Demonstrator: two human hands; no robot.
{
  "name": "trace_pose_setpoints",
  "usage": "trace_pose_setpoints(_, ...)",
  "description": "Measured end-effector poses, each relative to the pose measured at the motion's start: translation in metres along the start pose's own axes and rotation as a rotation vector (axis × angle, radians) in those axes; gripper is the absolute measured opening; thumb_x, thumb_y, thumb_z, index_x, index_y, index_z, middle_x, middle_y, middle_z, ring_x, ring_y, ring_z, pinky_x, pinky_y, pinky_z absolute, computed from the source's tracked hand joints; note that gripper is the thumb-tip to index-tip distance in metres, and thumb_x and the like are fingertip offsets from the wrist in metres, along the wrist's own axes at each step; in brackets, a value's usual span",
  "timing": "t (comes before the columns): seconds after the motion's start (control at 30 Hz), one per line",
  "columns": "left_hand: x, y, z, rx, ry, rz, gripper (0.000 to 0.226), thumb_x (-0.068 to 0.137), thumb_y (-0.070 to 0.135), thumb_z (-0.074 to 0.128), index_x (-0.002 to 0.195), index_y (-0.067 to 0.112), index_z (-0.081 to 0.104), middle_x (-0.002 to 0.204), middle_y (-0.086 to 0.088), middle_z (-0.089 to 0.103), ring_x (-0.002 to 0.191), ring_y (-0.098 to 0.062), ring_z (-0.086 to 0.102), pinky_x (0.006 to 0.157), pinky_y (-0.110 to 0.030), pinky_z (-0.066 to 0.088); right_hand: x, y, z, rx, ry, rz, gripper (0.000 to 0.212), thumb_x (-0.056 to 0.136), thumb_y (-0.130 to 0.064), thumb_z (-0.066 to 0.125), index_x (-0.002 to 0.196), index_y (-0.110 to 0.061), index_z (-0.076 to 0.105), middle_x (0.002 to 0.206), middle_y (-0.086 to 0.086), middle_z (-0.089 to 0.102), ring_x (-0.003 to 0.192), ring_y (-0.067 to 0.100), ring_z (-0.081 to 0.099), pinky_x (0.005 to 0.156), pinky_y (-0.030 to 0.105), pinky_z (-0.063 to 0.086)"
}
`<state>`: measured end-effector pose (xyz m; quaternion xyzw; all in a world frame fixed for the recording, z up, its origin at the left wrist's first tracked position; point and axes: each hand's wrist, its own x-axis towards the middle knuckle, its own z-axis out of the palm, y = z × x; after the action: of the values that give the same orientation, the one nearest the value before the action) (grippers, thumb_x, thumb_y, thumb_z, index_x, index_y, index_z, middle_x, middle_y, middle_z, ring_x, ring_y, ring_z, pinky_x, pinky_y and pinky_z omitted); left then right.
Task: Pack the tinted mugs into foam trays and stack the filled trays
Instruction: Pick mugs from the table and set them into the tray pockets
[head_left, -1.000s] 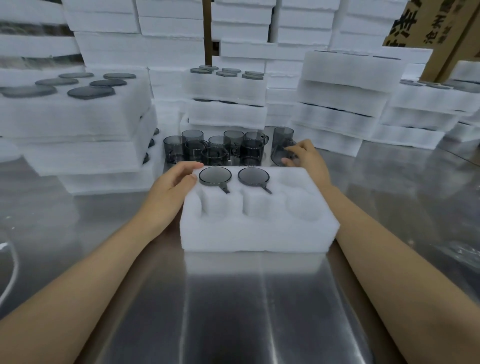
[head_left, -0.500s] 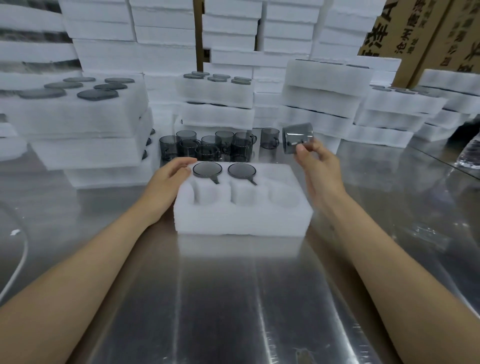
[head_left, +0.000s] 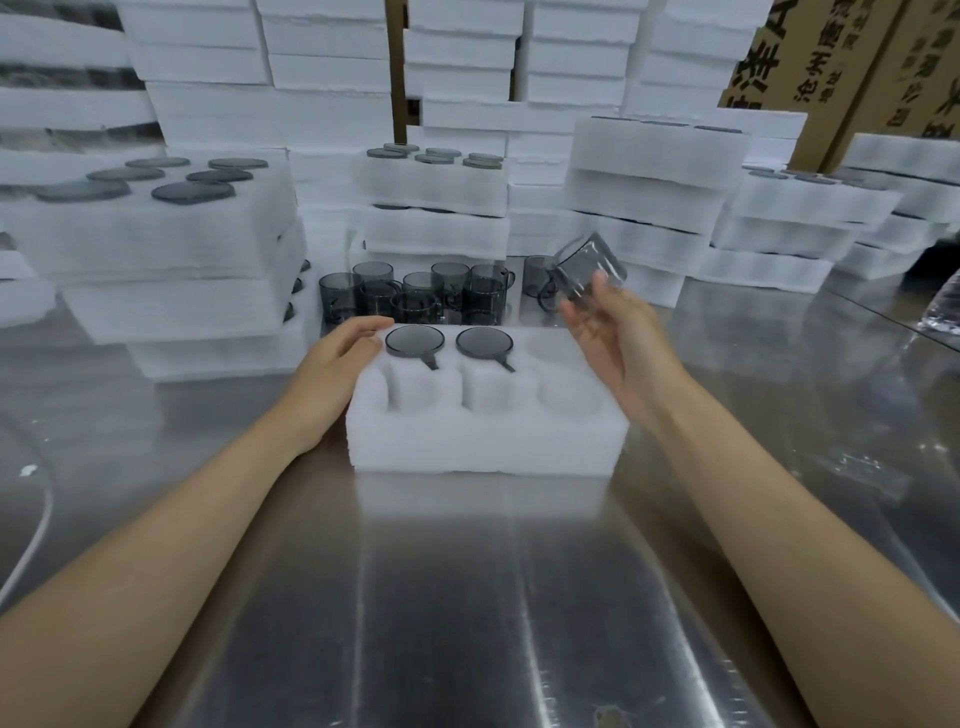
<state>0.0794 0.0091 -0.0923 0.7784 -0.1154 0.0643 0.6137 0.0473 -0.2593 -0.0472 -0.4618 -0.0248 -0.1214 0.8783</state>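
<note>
right hand (head_left: 615, 340) fingers grasp mug (head_left: 589, 265), axis tilted, blurred; left hand (head_left: 332, 366) fingers relaxed on foam tray (head_left: 483, 441).

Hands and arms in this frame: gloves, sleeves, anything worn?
No gloves on the left hand or the right hand. Both are bare from the fingers to the frame edge. No sleeves, watch, wristband or rings are in view, and there are no cables or markings.
</note>
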Motion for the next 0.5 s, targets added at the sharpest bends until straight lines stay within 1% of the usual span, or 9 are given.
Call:
trace_pose_setpoints(0.07,0.000,-0.001,0.000,-0.004,0.001,0.000,0.026,0.099,0.022,0.046,0.111,0.039,0.064,0.113,0.023,0.064,0.094,0.015,0.058,0.079,-0.016,0.042,-0.002,-0.004,-0.001,-0.082,0.021,0.020,0.019,0.091,-0.032,0.061,0.089,-0.013,0.064,0.077,-0.001,0.065,0.063,0.009,0.056,0.061,0.016,0.048)
trace_pose_setpoints(0.13,0.000,-0.002,0.000,-0.005,0.002,0.001,0.027,0.099,0.022,0.046,0.110,0.039,0.064,0.112,0.023,0.064,0.095,0.014,0.058,0.079,-0.017,0.042,-0.004,-0.008,-0.001,-0.207,0.070,0.019,0.030,0.082,-0.049,0.066,0.084,-0.020,0.062,0.071,-0.003,0.060,0.054,0.008,0.044,0.051,0.018,0.037)
trace_pose_setpoints(0.17,0.000,-0.002,0.000,-0.001,0.002,0.002,0.027,0.099,0.023,0.046,0.110,0.040,0.064,0.113,0.023,0.064,0.096,0.013,0.058,0.079,-0.017,0.042,-0.005,-0.009,-0.001,-0.285,0.106,0.011,0.034,0.079,-0.054,0.067,0.081,-0.021,0.060,0.070,-0.003,0.058,0.055,0.009,0.041,0.051,0.019,0.033)
trace_pose_setpoints(0.2,0.000,-0.002,0.000,0.001,0.001,0.004,0.027,0.099,0.023,0.046,0.110,0.040,0.064,0.113,0.023,0.064,0.096,0.012,0.059,0.079,-0.017,0.042,-0.005,-0.010,0.001,-0.364,0.144,-0.002,0.037,0.078,-0.057,0.068,0.078,-0.022,0.058,0.071,-0.004,0.057,0.058,0.011,0.043,0.056,0.022,0.033)
trace_pose_setpoints(0.27,0.000,-0.002,0.000,-0.003,-0.002,0.003,0.026,0.099,0.023,0.046,0.109,0.040,0.064,0.113,0.021,0.065,0.098,0.008,0.060,0.080,-0.018,0.043,-0.007,-0.008,0.003,-0.488,0.197,-0.053,0.040,0.078,-0.054,0.071,0.068,-0.022,0.048,0.074,-0.003,0.056,0.071,0.016,0.050,0.069,0.027,0.039)
trace_pose_setpoints(0.33,0.001,-0.002,0.000,-0.004,-0.001,0.002,0.026,0.099,0.022,0.046,0.110,0.038,0.064,0.116,0.017,0.064,0.105,0.001,0.059,0.085,-0.021,0.043,-0.011,-0.007,0.007,-0.561,0.202,-0.121,0.047,0.079,-0.048,0.073,0.061,-0.022,0.038,0.072,-0.002,0.056,0.074,0.018,0.056,0.077,0.032,0.045)
trace_pose_setpoints(0.37,0.001,-0.002,0.000,0.000,-0.001,0.002,0.026,0.099,0.022,0.046,0.111,0.037,0.063,0.117,0.015,0.064,0.108,-0.002,0.058,0.088,-0.023,0.043,-0.013,-0.008,0.008,-0.572,0.191,-0.148,0.047,0.080,-0.045,0.073,0.059,-0.021,0.038,0.072,-0.003,0.058,0.073,0.018,0.059,0.078,0.032,0.048)
trace_pose_setpoints(0.43,0.001,-0.003,0.000,0.007,0.001,0.003,0.026,0.099,0.021,0.046,0.112,0.036,0.063,0.119,0.013,0.063,0.112,-0.006,0.057,0.093,-0.025,0.042,-0.015,-0.011,0.011,-0.535,0.149,-0.166,0.046,0.081,-0.041,0.074,0.056,-0.021,0.041,0.081,0.000,0.065,0.073,0.017,0.064,0.076,0.029,0.052)
trace_pose_setpoints(0.5,0.001,-0.002,0.000,0.013,-0.001,0.004,0.026,0.099,0.021,0.046,0.113,0.036,0.063,0.120,0.012,0.063,0.113,-0.007,0.056,0.095,-0.026,0.042,-0.016,-0.016,0.014,-0.488,0.096,-0.148,0.040,0.081,-0.035,0.075,0.058,-0.016,0.049,0.088,0.006,0.066,0.078,0.017,0.063,0.081,0.029,0.056)
